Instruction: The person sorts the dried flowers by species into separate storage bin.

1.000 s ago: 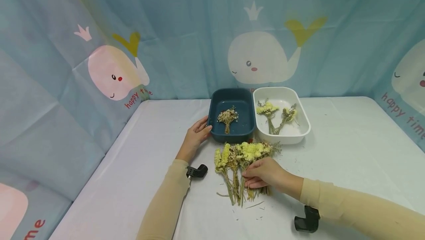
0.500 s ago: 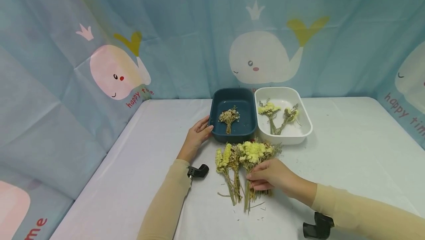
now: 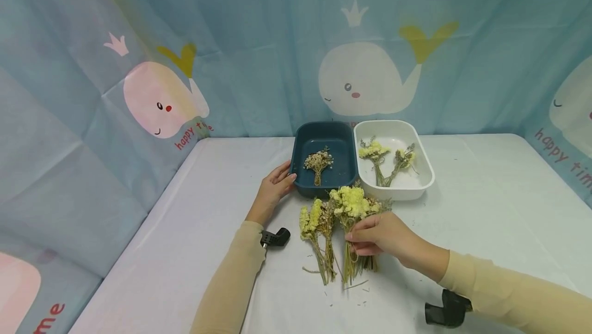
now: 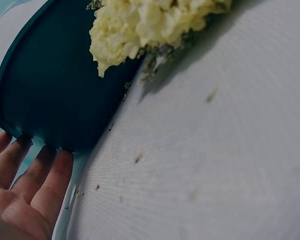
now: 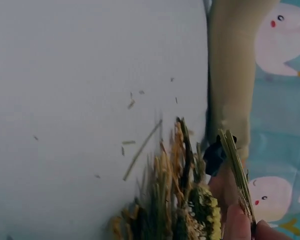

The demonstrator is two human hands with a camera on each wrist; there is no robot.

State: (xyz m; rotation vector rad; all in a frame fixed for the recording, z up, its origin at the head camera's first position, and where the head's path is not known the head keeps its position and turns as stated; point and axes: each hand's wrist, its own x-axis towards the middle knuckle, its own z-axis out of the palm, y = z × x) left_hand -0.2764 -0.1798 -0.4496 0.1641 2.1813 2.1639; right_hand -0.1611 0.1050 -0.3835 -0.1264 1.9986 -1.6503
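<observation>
Softly yellow, the ruffled dried bouquet (image 3: 349, 210)

Wide open for passing over the tabletop (image 3: 490, 190) right of the white bin (image 3: 393, 194) and left of the left hand (image 3: 273, 190). Closed off beyond both bins by the whale-print curtain (image 3: 259, 92). Barely passable between the white bin and the dark blue bin (image 3: 339, 141), set side by side. Reachable inside from above, with room at the far ends behind the dried bunches (image 3: 318, 161). Obstructed in front by dried flower bundles (image 3: 315, 226) and the right hand (image 3: 388, 234), with yellow-headed stems (image 3: 351, 203) pinched in it. Narrowed between bundles and left wrist by a black wrist mount (image 3: 276, 238).
</observation>
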